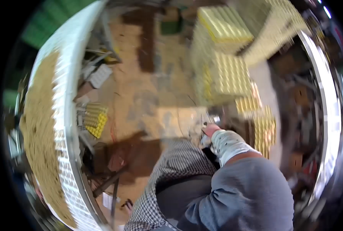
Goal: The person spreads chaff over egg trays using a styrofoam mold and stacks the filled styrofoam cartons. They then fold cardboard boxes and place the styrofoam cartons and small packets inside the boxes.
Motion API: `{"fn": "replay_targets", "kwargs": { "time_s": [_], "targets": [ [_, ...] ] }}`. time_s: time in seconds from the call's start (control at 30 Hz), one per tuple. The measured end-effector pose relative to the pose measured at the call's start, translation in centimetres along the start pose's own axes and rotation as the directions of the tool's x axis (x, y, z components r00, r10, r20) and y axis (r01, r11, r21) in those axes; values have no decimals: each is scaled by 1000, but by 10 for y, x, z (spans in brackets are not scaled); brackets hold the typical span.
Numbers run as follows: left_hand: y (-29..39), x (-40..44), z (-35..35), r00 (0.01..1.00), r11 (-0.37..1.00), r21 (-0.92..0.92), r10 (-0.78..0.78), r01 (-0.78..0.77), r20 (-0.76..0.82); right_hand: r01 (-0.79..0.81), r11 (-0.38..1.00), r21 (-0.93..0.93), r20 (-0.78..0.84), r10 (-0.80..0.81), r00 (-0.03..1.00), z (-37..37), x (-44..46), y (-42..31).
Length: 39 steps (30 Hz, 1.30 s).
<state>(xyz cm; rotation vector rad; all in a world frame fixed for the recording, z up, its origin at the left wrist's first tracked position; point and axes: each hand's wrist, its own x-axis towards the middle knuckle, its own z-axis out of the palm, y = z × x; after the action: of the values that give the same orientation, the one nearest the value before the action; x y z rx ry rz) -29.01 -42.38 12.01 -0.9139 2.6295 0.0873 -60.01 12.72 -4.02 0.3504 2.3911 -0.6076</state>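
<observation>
My right hand (210, 130) reaches down in front of my body, past the checked cloth (177, 158) over my lap. A white covering (233, 144) wraps the forearm, below a grey sleeve (252, 188). Motion blur smears the fingers, and a small dark spot shows at their tips. Whether they hold anything is unclear. Close by the hand lie a small pale, shiny object (216, 118) and blurred greyish clutter that I cannot name. My left hand does not show.
Tall stacks of yellowish moulded trays (233, 73) stand ahead to the right. A long white-edged table (69, 115) with a brown, grainy surface runs along the left. Yellow trays (96, 119) sit beneath its edge. A white-edged bench (319, 96) curves along the right.
</observation>
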Motion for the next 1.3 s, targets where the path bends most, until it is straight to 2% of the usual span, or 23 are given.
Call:
{"fn": "replay_targets", "kwargs": {
  "time_s": [0.03, 0.07, 0.13, 0.17, 0.2, 0.27, 0.33, 0.4, 0.43, 0.47, 0.53, 0.57, 0.63, 0.67, 0.7, 0.8, 0.87, 0.93, 1.03, 1.13, 1.2, 1.27, 1.3],
  "targets": [
    [-7, 31, -22, 996, 999, 31, 42, -40, -79, 314, 884, -347, 322, -202, 925, 15, -16, 21],
    [-10, 64, -48, 981, 995, 71, 84, -73, -174, -29, 975, 219, 69, 14, 997, 34, -40, 45],
    [-18, 124, -97, 910, 979, 163, 175, -121, -375, -265, 883, 388, 67, 260, 963, 70, -115, 63],
    [-18, 149, -120, 868, 966, 229, 214, -120, -448, -427, 840, 336, 189, 384, 904, 70, -160, 60],
    [-14, 175, -151, 827, 947, 284, 280, -153, -487, -431, 868, 246, 317, 348, 882, 140, -171, 109],
    [-14, 232, -162, 862, 961, 272, 94, 53, -498, -550, 650, 524, 428, 358, 830, 190, -241, 113],
    [-33, 305, -152, 950, 961, 182, -153, 207, -271, -579, 456, 676, 464, 348, 815, 210, -292, 99],
    [-17, 324, -115, 837, 869, 169, -371, 466, -402, -511, 499, 700, 388, 334, 859, 185, -325, 62],
    [-22, 331, -97, 800, 873, 165, -325, 459, -505, -465, 371, 804, 356, 327, 876, 265, -327, 106],
    [-35, 332, -84, 747, 871, 171, -276, 460, -604, -522, 388, 759, 319, 478, 818, 318, -326, 134],
    [-7, 312, -128, 818, 844, 256, -311, 472, -483, -752, 383, 537, 298, 748, 594, 242, -317, 83],
    [21, 294, -116, 832, 820, 280, -362, 499, -421, -725, 506, 468, 228, 723, 652, 265, -284, 104],
    [9, 297, -114, 889, 998, 68, 42, -13, -455, -602, 648, 467, 154, 611, 777, 273, -234, 120],
    [5, 298, -113, 863, 961, -16, 242, -278, -444, -520, 729, 446, 109, 532, 840, 279, -201, 132],
    [-10, 314, -123, 865, 904, 250, 411, -347, -287, -471, 774, 424, 74, 488, 869, 294, -165, 149],
    [17, 292, -128, 887, 869, 412, 394, -275, -239, -389, 747, 539, 49, 433, 900, 356, -66, 216],
    [40, 280, -116, 892, 848, 463, 394, -259, -223, -447, 753, 483, 118, 449, 886, 367, 2, 243],
    [63, 267, -99, 896, 835, 499, 384, -233, -224, -467, 803, 369, 0, 503, 864, 412, 50, 277],
    [94, 256, -78, 912, 818, 546, 350, -184, -216, -594, 761, 261, 160, 573, 804, 471, 106, 327],
    [112, 253, -60, 925, 794, 587, 326, -158, -193, -665, 746, 11, 134, 658, 741, 469, 144, 328],
    [120, 254, -54, 926, 782, 604, 326, -152, -188, -567, 815, -118, 131, 579, 805, 481, 161, 344],
    [122, 254, -56, 928, 777, 612, 324, -150, -184, -655, 736, -172, 195, 677, 709, 459, 168, 335],
    [121, 256, -59, 931, 779, 609, 318, -149, -179, -564, 805, -183, 67, 582, 810, 446, 161, 337]
  ]
}}
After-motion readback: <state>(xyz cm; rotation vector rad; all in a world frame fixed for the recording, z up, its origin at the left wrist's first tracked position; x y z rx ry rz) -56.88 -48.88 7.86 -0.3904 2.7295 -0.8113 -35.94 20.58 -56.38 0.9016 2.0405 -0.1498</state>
